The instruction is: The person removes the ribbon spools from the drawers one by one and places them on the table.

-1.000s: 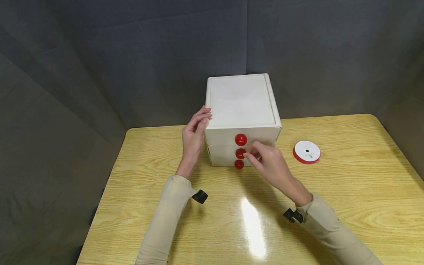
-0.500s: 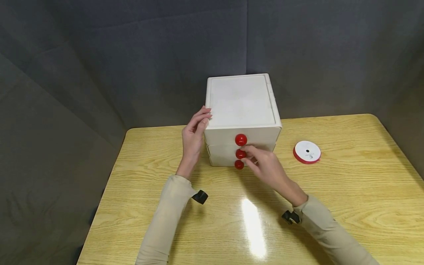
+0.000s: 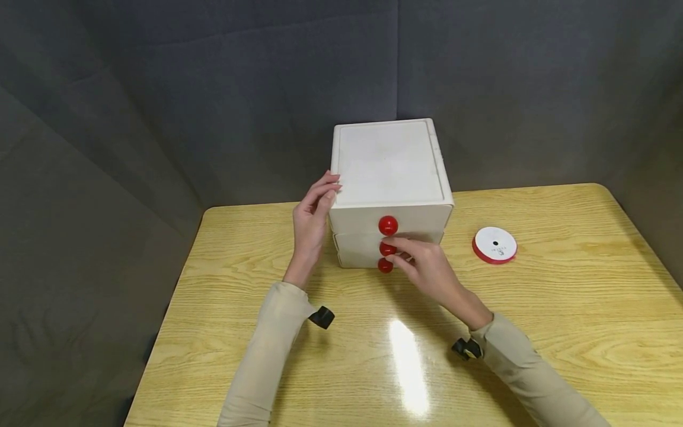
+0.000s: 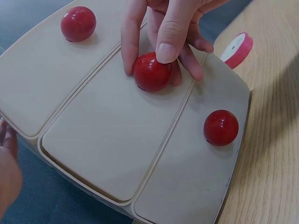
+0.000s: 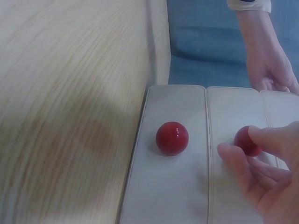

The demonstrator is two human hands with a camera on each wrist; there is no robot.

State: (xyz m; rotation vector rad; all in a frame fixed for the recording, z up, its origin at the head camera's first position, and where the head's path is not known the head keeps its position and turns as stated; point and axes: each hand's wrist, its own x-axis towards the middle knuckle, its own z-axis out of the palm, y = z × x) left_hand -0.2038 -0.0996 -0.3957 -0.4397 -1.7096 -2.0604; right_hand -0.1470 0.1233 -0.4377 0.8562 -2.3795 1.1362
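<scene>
A white three-drawer cabinet (image 3: 389,163) stands at the back of the table, one round red knob on each drawer front. My left hand (image 3: 311,222) rests against the cabinet's left side, with its fingertips over the top edge. At the front, my right hand (image 3: 429,267) pinches the middle knob (image 4: 152,74) between thumb and fingers. The top knob (image 3: 388,225) and bottom knob (image 4: 221,128) are untouched on either side of it. In the left wrist view, the drawer fronts lie close to level with one another.
To the right of the cabinet lies a ribbon spool (image 3: 495,244) with a white face and a red-pink edge. The wooden table (image 3: 224,332) meets a dark cloth backdrop (image 3: 256,107) behind the cabinet.
My right hand has moved slightly left, its fingers now reaching around the middle knob. The left hand, cabinet and spool look the same.
</scene>
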